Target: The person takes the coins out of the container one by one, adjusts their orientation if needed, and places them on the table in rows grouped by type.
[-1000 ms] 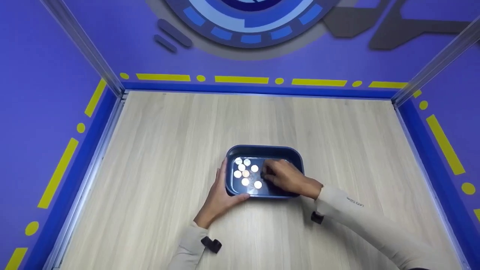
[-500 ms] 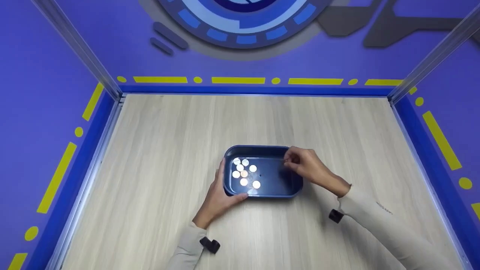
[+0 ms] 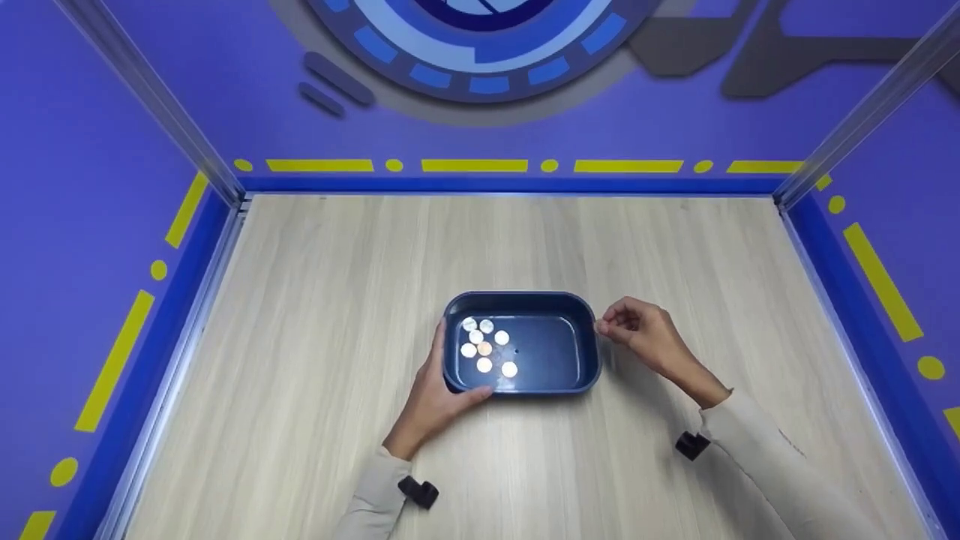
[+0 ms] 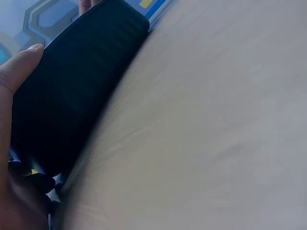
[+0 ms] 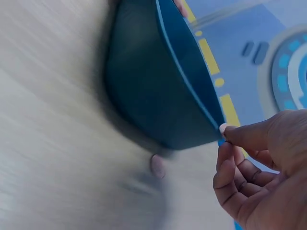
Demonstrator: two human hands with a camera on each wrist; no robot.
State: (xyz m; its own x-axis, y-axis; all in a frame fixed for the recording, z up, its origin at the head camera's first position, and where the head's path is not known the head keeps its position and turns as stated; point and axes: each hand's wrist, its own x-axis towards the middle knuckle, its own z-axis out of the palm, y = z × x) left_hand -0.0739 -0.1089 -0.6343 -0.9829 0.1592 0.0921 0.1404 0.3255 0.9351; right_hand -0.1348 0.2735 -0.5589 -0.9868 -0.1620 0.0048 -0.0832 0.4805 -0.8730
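A dark blue rectangular plastic box (image 3: 546,352) stands on the table, with several coins (image 3: 502,338) lying in its left half. My left hand (image 3: 433,394) grips the box by its left front corner, thumb on the front rim and fingers along the left wall. Just beyond the right wall is my right hand (image 3: 645,335), its fingers curled and thumb meeting the index finger at the rim. Whether anything small sits between those fingertips is hidden. A coin (image 5: 157,166) shows outside the box, below the fingers; whether it lies on the table or hangs above it is unclear.
The pale wood-grain table (image 3: 337,285) is enclosed by blue walls with yellow marks at the back and both sides. A metal strip (image 3: 187,352) runs along its left edge. Both sleeves carry small black wrist cameras (image 3: 691,445).
My right hand has come up out of the box and moved right, past its right rim. The left hand keeps its grip, and the coins in the left half lie as before.
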